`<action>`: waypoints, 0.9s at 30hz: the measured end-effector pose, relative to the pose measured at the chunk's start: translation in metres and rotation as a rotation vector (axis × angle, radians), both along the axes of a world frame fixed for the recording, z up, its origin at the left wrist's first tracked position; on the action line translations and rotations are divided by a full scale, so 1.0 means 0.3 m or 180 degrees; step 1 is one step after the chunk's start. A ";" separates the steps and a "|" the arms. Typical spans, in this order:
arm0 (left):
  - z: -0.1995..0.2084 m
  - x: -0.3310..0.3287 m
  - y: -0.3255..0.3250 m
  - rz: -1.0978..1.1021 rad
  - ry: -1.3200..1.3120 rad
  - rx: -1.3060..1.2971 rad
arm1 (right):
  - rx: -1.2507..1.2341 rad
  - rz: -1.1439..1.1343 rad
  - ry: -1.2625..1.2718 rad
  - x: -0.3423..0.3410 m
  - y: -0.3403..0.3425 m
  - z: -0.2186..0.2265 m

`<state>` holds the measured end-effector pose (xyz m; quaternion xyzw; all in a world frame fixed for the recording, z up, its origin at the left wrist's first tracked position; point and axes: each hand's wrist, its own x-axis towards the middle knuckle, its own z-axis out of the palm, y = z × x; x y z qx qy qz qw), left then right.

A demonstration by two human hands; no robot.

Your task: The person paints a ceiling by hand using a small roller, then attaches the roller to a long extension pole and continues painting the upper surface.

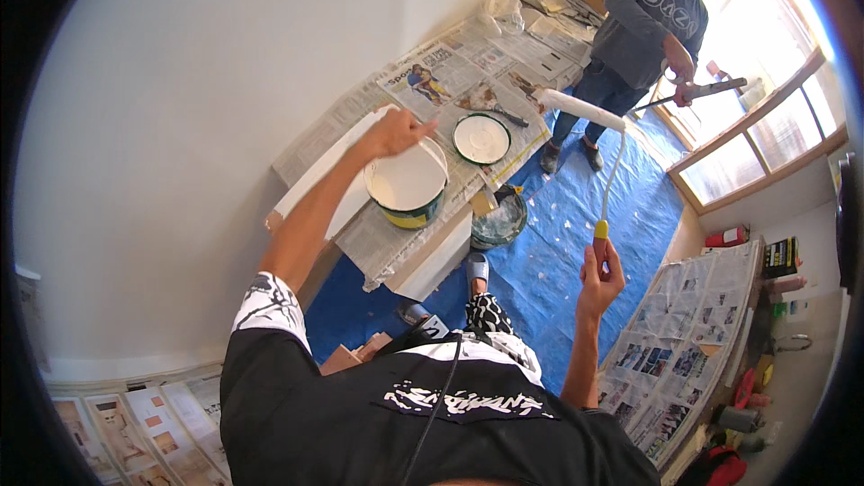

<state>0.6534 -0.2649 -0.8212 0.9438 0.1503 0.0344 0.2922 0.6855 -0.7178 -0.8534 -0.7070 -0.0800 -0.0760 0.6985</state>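
In my right hand (601, 274) is a paint roller, its handle upright in my closed fingers. The roller's white sleeve (585, 112) lies across the top of a bent wire frame, out over the blue sheet. My left hand (396, 133) reaches over the far rim of a bucket of white paint (407, 182), at least one finger stretched out and no object visible in it. Whether it touches the rim or the bail is unclear. Beside the bucket sits a round lid (481, 139) with white paint inside its dark green rim.
Newspaper (378, 247) covers the bench; a scraper (507, 115) lies on it. A second bucket (499, 219) with a brush stands below. Blue sheeting (558, 243) covers the floor. Another person (648, 22) stands at the far right, holding a long-handled tool. Newspaper-covered shelf (675, 342) at right.
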 end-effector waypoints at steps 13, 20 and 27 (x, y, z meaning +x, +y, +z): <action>0.267 0.132 -0.084 0.0808 -0.1389 0.0605 | 0.0256 -0.0045 0.0312 0.385 0.129 -0.076; 0.378 0.432 0.082 0.1109 -0.1213 0.0795 | 0.0393 0.0134 0.0363 0.706 0.196 -0.108; 0.219 0.701 0.244 0.1245 -0.1042 0.0857 | 0.0115 0.0119 0.0422 0.915 0.190 -0.136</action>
